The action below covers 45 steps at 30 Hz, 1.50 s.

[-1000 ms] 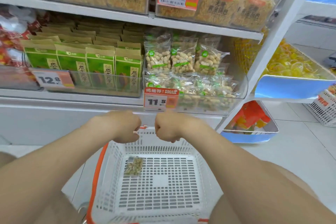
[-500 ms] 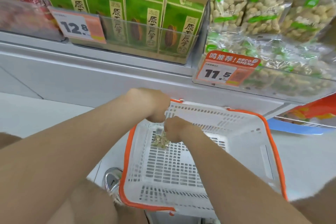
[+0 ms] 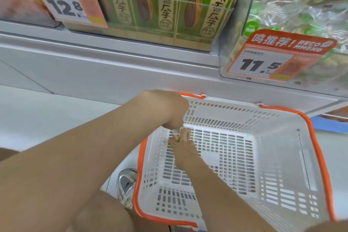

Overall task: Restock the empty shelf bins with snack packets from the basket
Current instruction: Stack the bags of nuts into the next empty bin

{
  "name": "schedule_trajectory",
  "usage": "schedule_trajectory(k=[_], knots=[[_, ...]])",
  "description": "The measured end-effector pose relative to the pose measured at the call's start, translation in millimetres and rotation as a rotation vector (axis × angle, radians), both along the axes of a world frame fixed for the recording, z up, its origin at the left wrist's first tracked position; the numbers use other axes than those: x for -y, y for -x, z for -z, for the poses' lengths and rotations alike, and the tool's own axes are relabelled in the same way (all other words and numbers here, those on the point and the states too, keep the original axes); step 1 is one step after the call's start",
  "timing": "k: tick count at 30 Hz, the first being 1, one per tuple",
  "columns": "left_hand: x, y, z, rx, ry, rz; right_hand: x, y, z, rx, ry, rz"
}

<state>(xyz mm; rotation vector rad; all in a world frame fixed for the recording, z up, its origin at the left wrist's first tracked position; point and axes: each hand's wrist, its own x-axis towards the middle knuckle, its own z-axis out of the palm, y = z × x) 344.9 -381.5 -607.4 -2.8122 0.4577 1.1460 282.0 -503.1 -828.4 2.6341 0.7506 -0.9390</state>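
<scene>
Nearly done: left hand and right hand fingers pinch the only snack packet (ten o'clock in the basket), not yet shelved.

basket: white slotted, orange rim | boxes: green | price tag: orange-white

The white-and-orange price tag reads "12.8". The orange-topped price tag reads "RECOMMEND" and "11.5". The green paper packets read "原香瓜子".
</scene>
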Motion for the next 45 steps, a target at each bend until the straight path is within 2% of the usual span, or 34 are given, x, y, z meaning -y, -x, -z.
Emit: schedule_trajectory(k=[5, 9, 12, 14, 20, 25, 29, 34, 36, 38, 42, 45], knots=[[0, -1, -3, 0.034, -0.006, -0.016, 22, -16, -22, -0.015, -0.182, 0.197], [2, 8, -25, 0.037, -0.064, -0.023, 35, -31, -57, -0.086, -0.500, 0.328], [5, 19, -52, 0.091, -0.054, -0.013, 41, -37, -112, -0.160, -0.743, 0.436], [2, 22, -63, 0.086, -0.030, -0.033, 39, -37, -145, -0.177, -0.822, 0.432], [4, 35, -122, 0.144, 0.081, -0.071, 51, -18, -265, 0.017, -1.004, 0.267], [6, 42, -174, 0.254, 0.353, -0.129, 70, -9, -339, 0.294, -1.183, 0.216], [16, 39, -207, 0.612, 0.540, -0.262, 86, -26, -385, 0.459, -1.304, 0.318], [37, 20, -218, 0.824, 0.947, -0.627, 98, -76, -427, 0.597, -1.159, 0.404], [49, 13, -221, 0.870, 1.033, -0.673, 103, -99, -438, 0.630, -1.119, 0.441], [57, 5, -224, 0.916, 0.932, -0.632, 109, -118, -441, 0.691, -1.158, 0.477], [56, -10, -223, 0.968, 0.552, -0.491, 117, -143, -430, 0.804, -1.240, 0.611], [52, -14, -221, 0.898, 0.452, -0.438, 116, -159, -422, 0.668, -1.102, 0.541]])
